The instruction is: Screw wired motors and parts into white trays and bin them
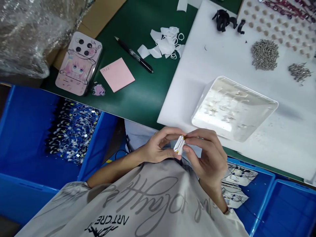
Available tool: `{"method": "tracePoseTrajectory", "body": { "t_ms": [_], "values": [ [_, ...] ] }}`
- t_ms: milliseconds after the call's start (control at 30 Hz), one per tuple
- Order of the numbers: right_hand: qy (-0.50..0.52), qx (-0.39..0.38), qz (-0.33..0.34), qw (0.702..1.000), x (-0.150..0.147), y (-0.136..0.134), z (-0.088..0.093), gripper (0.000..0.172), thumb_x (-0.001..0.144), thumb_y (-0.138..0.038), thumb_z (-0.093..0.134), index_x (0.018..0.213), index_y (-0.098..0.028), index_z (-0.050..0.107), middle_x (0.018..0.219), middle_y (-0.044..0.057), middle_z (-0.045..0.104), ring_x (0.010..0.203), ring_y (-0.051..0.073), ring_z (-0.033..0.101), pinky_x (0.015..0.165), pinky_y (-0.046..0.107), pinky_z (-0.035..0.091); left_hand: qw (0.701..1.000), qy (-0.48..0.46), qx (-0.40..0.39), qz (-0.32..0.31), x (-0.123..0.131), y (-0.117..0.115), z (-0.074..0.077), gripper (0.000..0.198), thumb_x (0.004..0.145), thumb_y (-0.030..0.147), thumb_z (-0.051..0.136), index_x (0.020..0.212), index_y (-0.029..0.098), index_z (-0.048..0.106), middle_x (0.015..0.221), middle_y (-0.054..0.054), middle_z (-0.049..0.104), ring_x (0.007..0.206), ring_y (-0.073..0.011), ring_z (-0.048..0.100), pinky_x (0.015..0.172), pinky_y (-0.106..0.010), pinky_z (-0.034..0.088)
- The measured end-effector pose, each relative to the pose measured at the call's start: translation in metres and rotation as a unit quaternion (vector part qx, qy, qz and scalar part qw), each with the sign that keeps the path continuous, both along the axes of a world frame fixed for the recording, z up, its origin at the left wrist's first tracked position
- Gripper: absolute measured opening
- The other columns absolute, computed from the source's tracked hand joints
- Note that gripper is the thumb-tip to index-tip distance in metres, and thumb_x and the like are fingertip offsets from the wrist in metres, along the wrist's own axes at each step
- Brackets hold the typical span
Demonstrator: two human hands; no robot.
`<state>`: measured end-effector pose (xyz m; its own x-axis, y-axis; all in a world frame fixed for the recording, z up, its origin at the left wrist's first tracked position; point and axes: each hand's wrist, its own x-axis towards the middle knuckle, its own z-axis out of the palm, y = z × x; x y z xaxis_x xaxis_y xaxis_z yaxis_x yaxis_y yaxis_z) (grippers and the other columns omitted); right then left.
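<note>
My left hand and my right hand meet just in front of my chest, over the near edge of the green table. Both are closed in a pinch on one small white and silvery part with a bit of yellow on it. The left thumb and fingers grip its left side, and the right fingertips hold its right side. My grey printed shirt fills the view below the hands.
A clear plastic tray lies on a white board beyond my hands, with piles of small metal parts farther back. A pink phone, a pink sticky note, a pen and white scraps lie on the table. Blue bins with small wired parts flank me.
</note>
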<state>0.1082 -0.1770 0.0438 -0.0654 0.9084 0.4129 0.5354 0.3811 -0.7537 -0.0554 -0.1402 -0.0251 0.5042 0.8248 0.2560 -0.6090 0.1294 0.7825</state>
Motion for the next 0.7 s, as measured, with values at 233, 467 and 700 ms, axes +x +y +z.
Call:
{"method": "tracePoseTrajectory", "body": {
  "t_ms": [233,467,700],
  "values": [
    [0.053,-0.031,0.017,0.998,0.002,0.001,0.002,0.026,0.084,-0.001,0.072,0.106,-0.014,0.065,0.104,0.006,0.066,0.105,0.015,0.064,0.088,0.033,0.056,0.994,0.059,0.089,0.028,-0.006,0.003,-0.004,0.082,0.075,0.014,0.092,0.147,0.033,0.058,0.134,-0.005,0.074,0.121,-0.0170,0.075,0.105,-0.021,0.060],
    [0.051,0.006,-0.003,0.999,-0.005,0.006,0.002,0.019,0.085,-0.004,0.073,0.099,-0.013,0.064,0.100,0.005,0.066,0.099,0.014,0.064,0.084,0.032,0.055,0.990,0.069,0.117,0.049,-0.008,0.007,0.001,0.085,0.074,0.011,0.092,0.149,0.032,0.057,0.136,-0.004,0.074,0.120,-0.0164,0.075,0.103,-0.018,0.060],
    [0.017,0.027,-0.023,0.999,-0.008,0.006,-0.002,0.014,0.090,-0.010,0.068,0.100,-0.017,0.061,0.099,0.003,0.065,0.097,0.014,0.065,0.083,0.034,0.056,0.986,0.093,0.129,0.050,-0.011,0.007,-0.005,0.086,0.075,0.020,0.093,0.150,0.033,0.054,0.139,-0.004,0.073,0.121,-0.0214,0.075,0.102,-0.024,0.064]
  ]
}}
